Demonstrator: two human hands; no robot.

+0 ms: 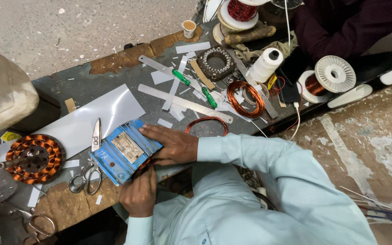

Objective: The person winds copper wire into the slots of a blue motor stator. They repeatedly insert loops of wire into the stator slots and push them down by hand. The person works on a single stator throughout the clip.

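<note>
- You have one view only, from the camera on the person's head, so no second view shares any part of the scene.
- It looks almost straight down, from above the pale blue shirt sleeves [250,181] in the lower middle of the frame.
- It sits fairly high: you see the dark, worn workbench [87,86] running slantwise from lower left to upper right, both long edges in frame.
- Beyond the far edge lies grey concrete floor [91,27]; floor also shows past the near edge at right.
</note>
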